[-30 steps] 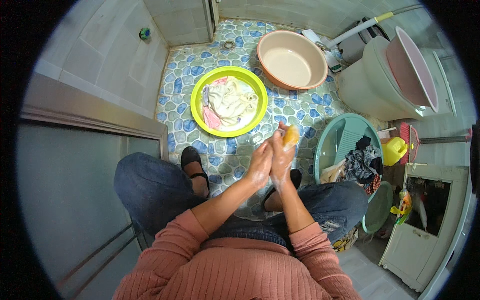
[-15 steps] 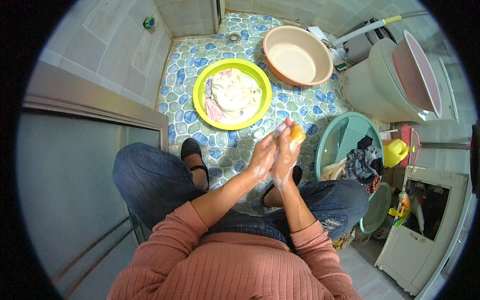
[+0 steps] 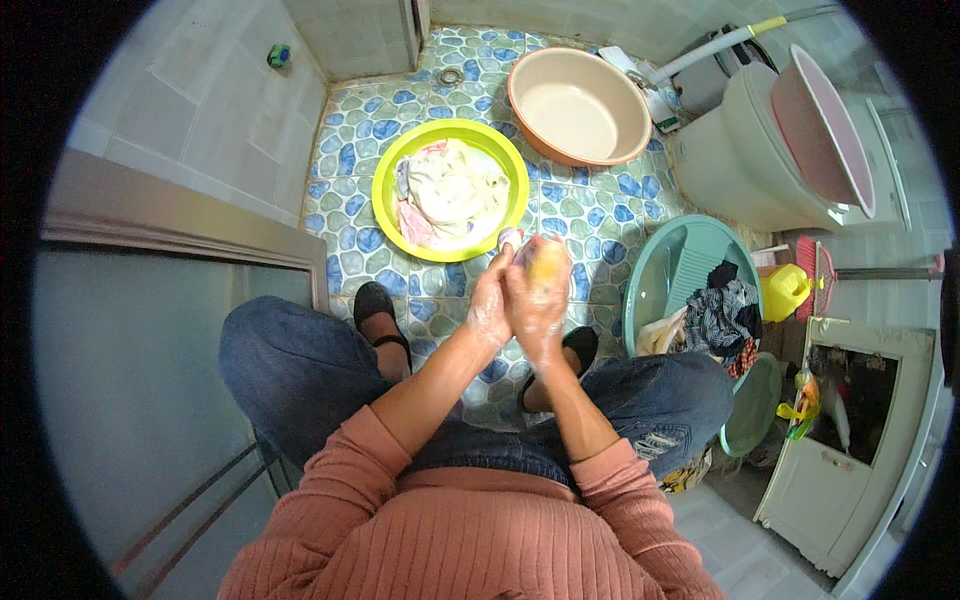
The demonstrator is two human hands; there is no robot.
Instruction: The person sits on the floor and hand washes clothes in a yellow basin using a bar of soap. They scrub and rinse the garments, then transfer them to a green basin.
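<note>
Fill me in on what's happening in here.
A person has both sudsy hands together above the pebble-patterned floor. The right hand holds a yellow object, too blurred to identify, and the left hand presses against that hand. Just ahead, a lime-green basin holds crumpled white cloth in cloudy water. A beige basin stands beyond it, and to the right a teal tub holds dark clothes.
</note>
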